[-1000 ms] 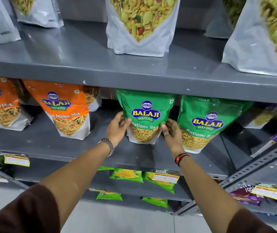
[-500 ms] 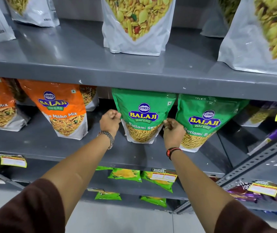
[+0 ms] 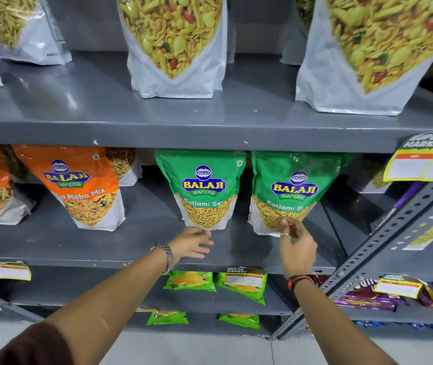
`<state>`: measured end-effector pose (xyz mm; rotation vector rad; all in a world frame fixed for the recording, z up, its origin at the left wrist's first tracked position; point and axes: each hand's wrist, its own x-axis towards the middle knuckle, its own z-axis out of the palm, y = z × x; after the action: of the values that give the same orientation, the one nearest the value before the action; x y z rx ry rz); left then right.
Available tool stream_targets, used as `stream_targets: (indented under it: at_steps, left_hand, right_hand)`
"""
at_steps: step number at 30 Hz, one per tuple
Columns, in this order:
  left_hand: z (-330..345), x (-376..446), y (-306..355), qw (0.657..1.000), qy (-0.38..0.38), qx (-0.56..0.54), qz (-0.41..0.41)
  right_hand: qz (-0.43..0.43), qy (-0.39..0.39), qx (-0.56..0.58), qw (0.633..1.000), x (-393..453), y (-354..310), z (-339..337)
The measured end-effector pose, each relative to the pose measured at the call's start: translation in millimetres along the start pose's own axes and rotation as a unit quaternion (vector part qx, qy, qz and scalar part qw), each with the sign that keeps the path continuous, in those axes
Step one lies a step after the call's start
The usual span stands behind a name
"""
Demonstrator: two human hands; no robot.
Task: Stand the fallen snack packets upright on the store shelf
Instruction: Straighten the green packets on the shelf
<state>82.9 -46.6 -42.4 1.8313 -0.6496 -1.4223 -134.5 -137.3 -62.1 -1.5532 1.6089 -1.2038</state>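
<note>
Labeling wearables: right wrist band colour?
Red and black wrist band, clearest in the head view.

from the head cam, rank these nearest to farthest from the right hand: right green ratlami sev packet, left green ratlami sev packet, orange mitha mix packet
1. Right green packet: directly above the right hand, at its fingertips.
2. Left green packet: next one to the left, above the left hand.
3. Orange packet: farther left on the same shelf.

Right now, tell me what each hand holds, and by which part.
Left hand: nothing, open below the left green Ratlami Sev pouch. Right hand: fingertips at the right green pouch's bottom edge; grip unclear.
</note>
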Motion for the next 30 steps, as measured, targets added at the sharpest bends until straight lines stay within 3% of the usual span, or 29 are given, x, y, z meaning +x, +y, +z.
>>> stream_targets:
  at_steps: [4,7,11,14,17,30]
  left_hand:
    - [55,0,28,0.997,-0.053,0.039,0.051]
    - [88,8,49,0.995,-0.044,0.035,0.081]
    - [114,24,61,0.987,0.024,0.116,0.112]
    - [125,33,61,0.976,0.066,0.178,0.109]
    - [132,37,61,0.966,0.083,0.22,0.112]
    - [164,41,72,0.966,-0.01,0.217,0.143]
  right_hand:
    - [0.056,0.039,0.083,0.994,15,18,-19]
    - [0.107,-0.019,0.163,0.981,40,17,-24]
    - [0.156,-0.119,0.234,0.952,57,13,-23]
    - [0.156,-0.138,0.263,0.942,56,14,-21]
    - [0.158,-0.136,0.267,0.941,60,19,-23]
    - [0.172,-0.09,0.206,0.959,103,51,-41]
